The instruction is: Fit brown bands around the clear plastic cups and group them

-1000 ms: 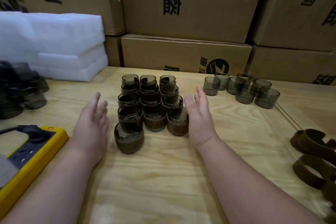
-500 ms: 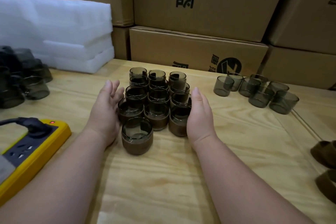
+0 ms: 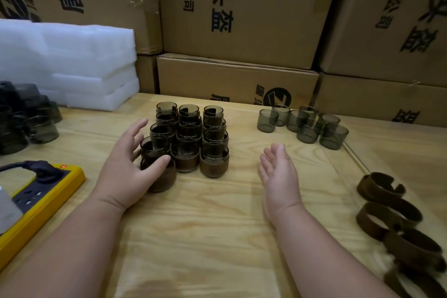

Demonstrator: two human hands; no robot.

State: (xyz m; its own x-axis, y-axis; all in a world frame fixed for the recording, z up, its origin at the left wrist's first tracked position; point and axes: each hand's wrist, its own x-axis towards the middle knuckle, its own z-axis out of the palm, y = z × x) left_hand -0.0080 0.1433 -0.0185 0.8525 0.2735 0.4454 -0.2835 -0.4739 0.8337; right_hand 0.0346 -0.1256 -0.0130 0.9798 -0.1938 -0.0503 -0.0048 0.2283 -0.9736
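Observation:
A tight block of smoky clear cups with brown bands (image 3: 213,159) stands mid-table in three columns. One more banded cup (image 3: 162,182) sits at the block's front left corner. My left hand (image 3: 123,172) rests against that cup, thumb laid across its rim, fingers spread along the block's left side. My right hand (image 3: 278,173) hovers flat and relaxed to the right of the block, touching nothing. Several bare cups (image 3: 309,126) stand at the back right. Loose brown bands (image 3: 387,216) lie at the right edge.
A yellow power strip (image 3: 49,197) with a plug lies at the near left. Behind it sit a heap of dark cups (image 3: 24,126) and white foam sheets (image 3: 69,63). Cardboard boxes (image 3: 238,9) wall off the back of the wooden table (image 3: 205,230).
Both hands were pressing the block from its sides. My right hand has pulled away to the right, and my left hand has slid onto the front left cup.

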